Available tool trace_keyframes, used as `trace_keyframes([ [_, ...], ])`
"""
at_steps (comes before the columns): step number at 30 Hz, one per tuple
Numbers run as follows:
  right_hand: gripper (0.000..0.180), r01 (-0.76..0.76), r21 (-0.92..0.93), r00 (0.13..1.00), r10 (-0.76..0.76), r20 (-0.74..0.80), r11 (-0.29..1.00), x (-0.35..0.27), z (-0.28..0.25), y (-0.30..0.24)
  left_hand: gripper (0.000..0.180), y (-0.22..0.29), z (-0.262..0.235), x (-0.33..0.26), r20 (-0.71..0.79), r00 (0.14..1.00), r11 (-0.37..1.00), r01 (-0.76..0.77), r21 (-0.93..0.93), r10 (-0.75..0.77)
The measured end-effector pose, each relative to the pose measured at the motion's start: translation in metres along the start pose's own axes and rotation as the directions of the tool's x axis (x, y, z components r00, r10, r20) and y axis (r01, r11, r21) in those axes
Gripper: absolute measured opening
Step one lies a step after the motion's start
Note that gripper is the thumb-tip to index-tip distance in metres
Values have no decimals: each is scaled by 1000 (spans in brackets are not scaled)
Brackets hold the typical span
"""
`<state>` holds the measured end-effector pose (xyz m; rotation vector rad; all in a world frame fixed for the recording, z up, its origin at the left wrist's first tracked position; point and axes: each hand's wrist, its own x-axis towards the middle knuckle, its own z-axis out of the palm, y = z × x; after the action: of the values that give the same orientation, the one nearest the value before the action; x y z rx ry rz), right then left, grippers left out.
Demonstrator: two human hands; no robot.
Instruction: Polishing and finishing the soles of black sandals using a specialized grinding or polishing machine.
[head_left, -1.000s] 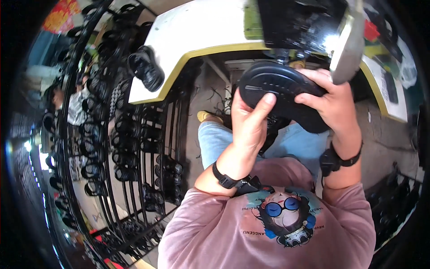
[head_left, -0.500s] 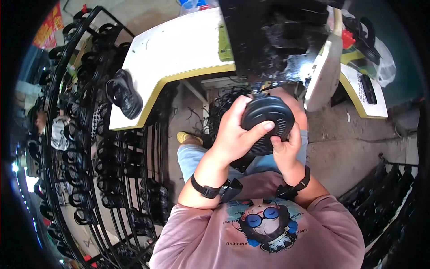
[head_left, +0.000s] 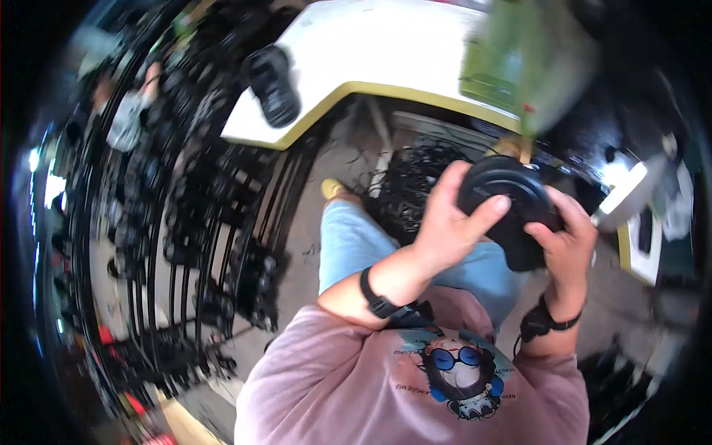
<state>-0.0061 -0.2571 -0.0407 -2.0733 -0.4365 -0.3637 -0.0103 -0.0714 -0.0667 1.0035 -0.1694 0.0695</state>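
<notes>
— What is held, and where is it seen?

— A round black device (head_left: 506, 206) is held in front of the chest, above the lap, just off the counter (head_left: 371, 59) edge. It is gripped from both sides.

— How is it gripped by the left hand (head_left: 447, 222)?

— The left side of the device is clasped by that hand. Its fingers (head_left: 491, 210) are curled over the top face, closed on the casing, with one fingertip laid flat across the dark surface.

— And by the right hand (head_left: 567, 241)?

— The right and lower edge is wrapped by it, the fingers closed around the rim from beneath. A dark band is worn on each wrist.

— What is seen around it?

— A tangle of black cables (head_left: 404, 185) is seen below the counter, just behind the device. Another black device (head_left: 273, 85) is laid on the counter's left corner, well apart from the hands. A black rack (head_left: 185, 222) loaded with many dark items is stood at the left. A blurred green shape (head_left: 526, 67) is seen above the held device; what it is cannot be told. Blue jeans (head_left: 356, 237) and a pink shirt (head_left: 334, 378) are worn.
</notes>
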Motion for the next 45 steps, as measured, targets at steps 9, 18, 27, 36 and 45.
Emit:
trace_keyframes([
  [9,58,179,309,980,-140,-144,934,-34,88,18,37,52,-46,8,194,936,860,-346,375,293],
  [18,59,72,235,904,37,-427,969,-78,92,63,52,12,-10,17,305,950,810,-224,543,58],
  [27,47,-1,158,920,62,-388,987,-64,73,57,48,20,-10,15,136,982,880,-178,440,130],
  [36,41,177,34,964,-167,-205,984,-12,133,-8,45,83,-96,24,24,587,480,-684,549,809],
  [45,36,393,67,920,-392,-20,917,125,229,-52,21,37,-240,127,381,795,-247,-296,923,471],
])
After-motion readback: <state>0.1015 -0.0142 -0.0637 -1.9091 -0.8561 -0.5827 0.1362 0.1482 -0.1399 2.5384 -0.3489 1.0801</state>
